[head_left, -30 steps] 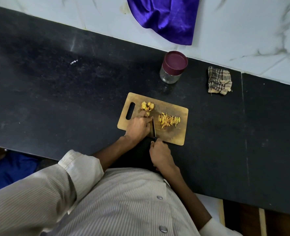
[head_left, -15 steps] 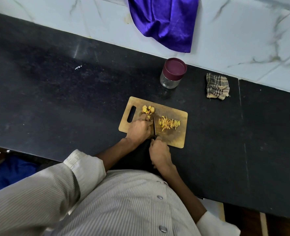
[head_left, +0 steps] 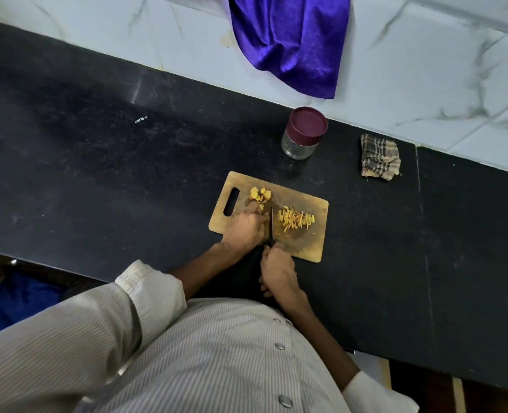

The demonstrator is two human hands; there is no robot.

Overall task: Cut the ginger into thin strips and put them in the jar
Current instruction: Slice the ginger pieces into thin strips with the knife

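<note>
I see a black stone counter (head_left: 103,162) running along a marbled wall. Directly on it: wooden cutting board (head_left: 312,248) near the front edge, handle slot at its left end; glass jar (head_left: 301,135) with maroon lid on, just behind the board; crumpled checked cloth (head_left: 379,158) right of the jar — apart from it.

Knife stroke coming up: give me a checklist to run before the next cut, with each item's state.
1. Right hand grips the knife handle: ok.
2. Blade over the cutting board: ok.
3. Left hand holds ginger beside the blade: ok.
4. Left fingertips clear of the edge: cannot tell.
5. Cut strips piled right of the blade, out of its path: ok.
6. Jar ready to receive strips: not ok, lid on.
</note>
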